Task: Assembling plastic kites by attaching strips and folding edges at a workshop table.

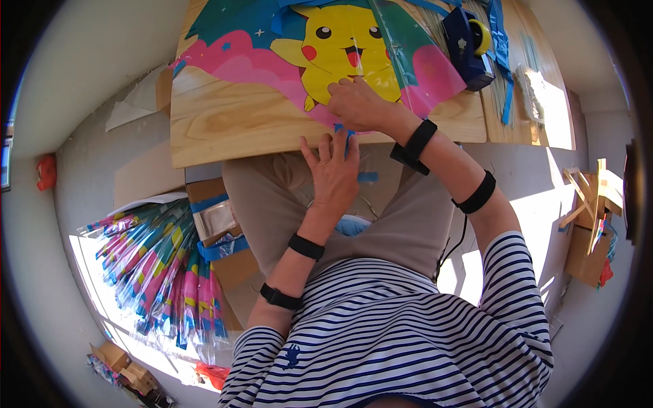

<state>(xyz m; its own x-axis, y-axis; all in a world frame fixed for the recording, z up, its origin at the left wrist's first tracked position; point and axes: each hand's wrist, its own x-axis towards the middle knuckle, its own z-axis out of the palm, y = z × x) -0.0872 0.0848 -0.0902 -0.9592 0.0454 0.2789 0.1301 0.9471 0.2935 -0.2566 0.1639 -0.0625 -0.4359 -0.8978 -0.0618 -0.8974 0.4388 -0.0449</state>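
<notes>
A glossy printed sheet (265, 71) with a yellow cartoon figure on pink and teal lies on the wooden table (231, 122). My right hand (360, 105) rests over the figure's lower part, its fingers curled in. Whatever those fingers may hold is hidden beneath them. My left hand (333, 173) reaches up to the table's near edge with its fingers stretched out and apart. Between its fingertips and my right hand shows a small blue strip (345, 130), which the left fingertips seem to touch.
A dark blue tape dispenser (462, 54) with a yellow roll stands at the table's right, beside blue strips (502, 64) and a clear packet (534, 92). Left of my legs, several folded printed sheets (170, 265) lie by a cardboard box (238, 275). Wooden pieces (588, 197) stand far right.
</notes>
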